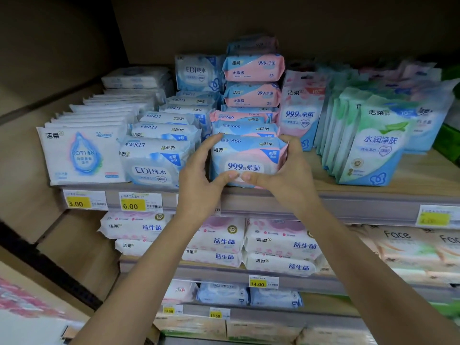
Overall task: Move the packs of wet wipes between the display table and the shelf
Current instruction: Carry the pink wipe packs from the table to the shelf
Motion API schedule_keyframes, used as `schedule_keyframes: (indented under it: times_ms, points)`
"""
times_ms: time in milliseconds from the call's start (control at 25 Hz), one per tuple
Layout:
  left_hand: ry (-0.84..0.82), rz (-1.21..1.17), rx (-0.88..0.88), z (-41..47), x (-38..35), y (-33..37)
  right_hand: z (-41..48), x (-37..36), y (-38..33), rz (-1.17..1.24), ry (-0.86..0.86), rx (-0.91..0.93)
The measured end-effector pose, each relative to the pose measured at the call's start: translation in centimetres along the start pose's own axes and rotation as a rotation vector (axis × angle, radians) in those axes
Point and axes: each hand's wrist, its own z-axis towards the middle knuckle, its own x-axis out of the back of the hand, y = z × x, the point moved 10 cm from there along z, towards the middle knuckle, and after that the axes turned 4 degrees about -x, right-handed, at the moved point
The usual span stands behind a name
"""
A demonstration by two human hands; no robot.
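Note:
A pink-and-blue pack of wet wipes [245, 159] marked 99.9% stands at the front edge of the wooden shelf [410, 185]. My left hand [201, 178] grips its left side and my right hand [281, 170] grips its right side, both thumbs under its lower front. Behind it lies a row of the same packs [245, 128], with stacked pink packs [252, 68] further back.
To the left stand blue EDI packs [154, 163] and white Lotion packs [82, 155]. Green-and-blue packs [373, 145] stand to the right. Lower shelves hold pink-white packs [281, 245] and blue packs [249, 295]. Price tags [133, 204] line the shelf fronts.

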Motion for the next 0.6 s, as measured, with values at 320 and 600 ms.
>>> schedule_keyframes:
  times_ms: [320, 600]
  points:
    - [0.127, 0.493, -0.503, -1.8, 0.8, 5.4, 0.3, 0.8, 0.6, 0.131, -0.116, -0.027]
    - [0.207, 0.55, -0.476, -1.4, 2.1, 5.4, 0.9, -1.4, -0.1, 0.139, -0.155, -0.018]
